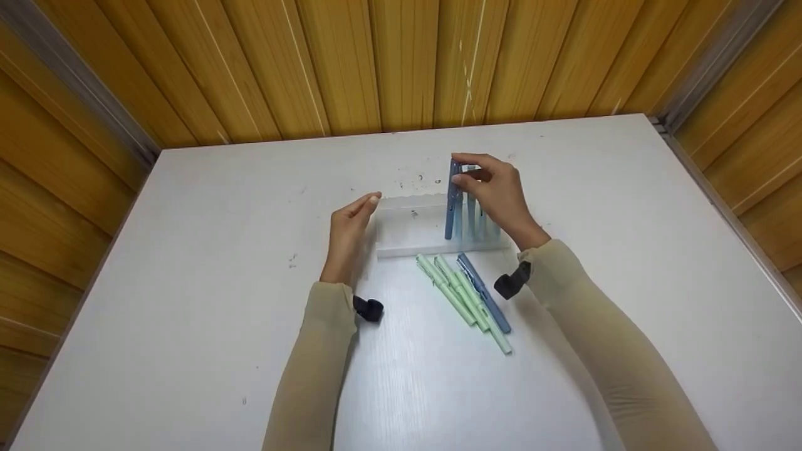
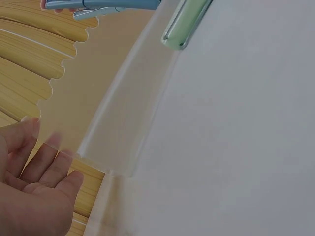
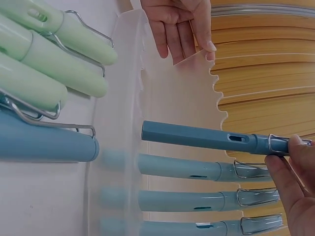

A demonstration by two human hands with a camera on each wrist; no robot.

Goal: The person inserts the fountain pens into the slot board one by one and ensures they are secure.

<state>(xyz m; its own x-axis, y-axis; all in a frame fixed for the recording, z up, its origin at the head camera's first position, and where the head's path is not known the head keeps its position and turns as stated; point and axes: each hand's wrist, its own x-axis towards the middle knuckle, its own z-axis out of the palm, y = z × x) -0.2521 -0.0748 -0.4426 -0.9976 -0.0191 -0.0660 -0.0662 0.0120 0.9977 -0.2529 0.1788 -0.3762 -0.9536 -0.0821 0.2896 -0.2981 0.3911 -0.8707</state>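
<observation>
My right hand (image 1: 501, 195) pinches a dark blue fountain pen (image 3: 189, 136) by its capped end. The pen hangs nearly upright over a clear, scalloped-edge pen rack (image 1: 410, 252), its lower end near the front lip. Several light blue pens (image 3: 179, 201) stand in the rack's right part, partly hidden behind the right hand in the head view. At the rack's left end, my left hand (image 1: 349, 235) pinches the upper corner between thumb and fingers. In front lie green pens (image 1: 446, 289) and another dark blue pen (image 1: 485, 293), side by side at a slant.
The rack stands on a white table (image 1: 207, 282) with small dark marks. Yellow wood-patterned panels (image 1: 401, 62) rise behind the table and at both sides. A black wrist camera (image 1: 369, 309) sits on the left wrist, and another (image 1: 510, 283) on the right.
</observation>
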